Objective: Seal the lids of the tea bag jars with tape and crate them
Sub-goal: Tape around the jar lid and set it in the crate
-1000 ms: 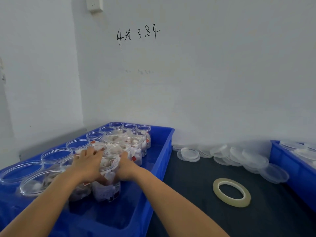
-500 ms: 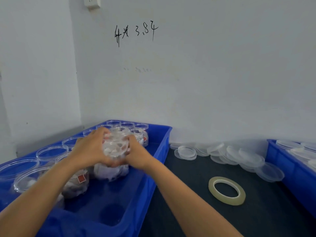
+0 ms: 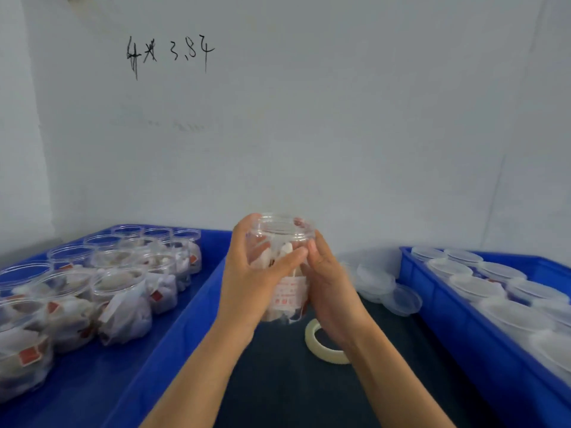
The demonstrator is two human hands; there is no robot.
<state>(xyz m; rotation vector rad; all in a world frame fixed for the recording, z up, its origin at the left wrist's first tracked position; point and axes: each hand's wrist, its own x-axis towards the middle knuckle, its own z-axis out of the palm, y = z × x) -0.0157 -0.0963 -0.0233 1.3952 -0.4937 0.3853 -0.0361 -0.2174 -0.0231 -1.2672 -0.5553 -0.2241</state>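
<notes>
Both hands hold one open jar (image 3: 282, 267) of tea bags above the dark table, left hand (image 3: 247, 279) curled round its side, right hand (image 3: 327, 291) gripping opposite. It appears lidless, so a lid from the pile (image 3: 387, 288) comes next, then the tape roll (image 3: 324, 344) beneath; unsealed jars wait in the left crate (image 3: 173, 335).

dark table (image 3: 278, 381), tape roll (image 3: 312, 341), lids (image 3: 389, 291), crates (image 3: 185, 316)

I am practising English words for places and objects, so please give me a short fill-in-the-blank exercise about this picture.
1. Both hands hold one clear jar that has no ____ on it.
2. The roll of tape lies on the dark ____ between the two crates.
3. The left crate is ____ in colour.
4. Loose lids lie next to the ____ crate.

Missing words: lid; table; blue; right
</notes>
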